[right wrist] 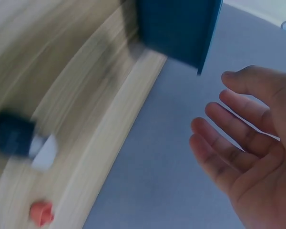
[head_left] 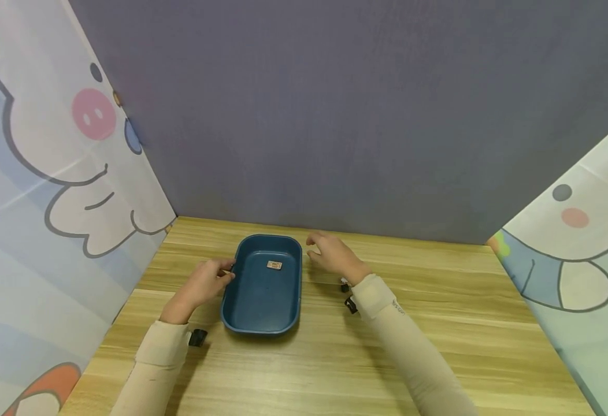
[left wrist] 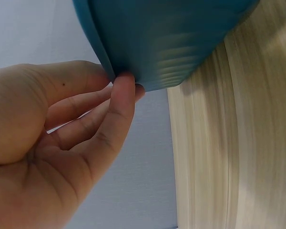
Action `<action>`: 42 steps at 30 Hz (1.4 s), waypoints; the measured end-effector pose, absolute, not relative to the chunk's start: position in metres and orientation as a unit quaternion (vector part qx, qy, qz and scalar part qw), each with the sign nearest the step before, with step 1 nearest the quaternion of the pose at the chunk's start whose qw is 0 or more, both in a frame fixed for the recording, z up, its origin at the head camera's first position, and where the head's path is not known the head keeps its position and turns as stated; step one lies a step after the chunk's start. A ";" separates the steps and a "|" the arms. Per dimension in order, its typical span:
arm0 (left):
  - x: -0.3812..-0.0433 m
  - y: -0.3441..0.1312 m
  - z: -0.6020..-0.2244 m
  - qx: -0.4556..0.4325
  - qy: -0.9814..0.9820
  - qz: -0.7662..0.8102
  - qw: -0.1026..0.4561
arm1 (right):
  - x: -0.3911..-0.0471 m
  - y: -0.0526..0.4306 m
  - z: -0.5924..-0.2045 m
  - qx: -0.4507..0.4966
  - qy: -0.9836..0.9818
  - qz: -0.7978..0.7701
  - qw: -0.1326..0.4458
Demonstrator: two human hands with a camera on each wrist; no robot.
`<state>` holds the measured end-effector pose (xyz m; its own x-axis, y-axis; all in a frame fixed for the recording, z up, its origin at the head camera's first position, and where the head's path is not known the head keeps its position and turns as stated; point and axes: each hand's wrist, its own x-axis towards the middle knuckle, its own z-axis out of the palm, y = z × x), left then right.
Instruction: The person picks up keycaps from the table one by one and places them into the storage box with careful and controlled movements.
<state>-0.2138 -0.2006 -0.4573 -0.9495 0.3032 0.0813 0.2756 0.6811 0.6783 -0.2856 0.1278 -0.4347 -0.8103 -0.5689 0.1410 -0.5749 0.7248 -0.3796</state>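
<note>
A deep blue rectangular tray [head_left: 262,332] with rounded corners is in front of me, a small printed label [head_left: 274,265] on its inside near the far end. My left hand [head_left: 206,283] pinches the tray's left rim between thumb and fingers; the left wrist view shows this hand [left wrist: 81,129] with the thumb on one side of the rim and a finger on the other. Beside the far right rim, apart from it, my right hand [head_left: 332,254] hovers with loosely bent fingers. The right wrist view shows this hand [right wrist: 257,133] holding nothing.
In the right wrist view, a blurred dark and white object [right wrist: 19,136] and a small orange-red piece [right wrist: 41,213] lie on the wooden table [head_left: 314,370]. A grey panel [head_left: 335,115] rises behind the table, with cartoon-printed sheets [head_left: 49,173] at both sides.
</note>
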 end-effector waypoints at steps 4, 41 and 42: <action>-0.214 -0.202 -0.458 0.161 0.916 0.368 0.019 | -0.284 0.147 -0.435 0.300 -0.931 0.206 -0.010; -0.213 -0.200 -0.458 0.162 0.922 0.352 0.003 | -0.281 0.248 -0.482 0.246 -0.957 0.147 -0.038; -0.213 -0.200 -0.458 0.162 0.922 0.352 0.003 | -0.281 0.248 -0.482 0.244 -0.958 0.145 -0.041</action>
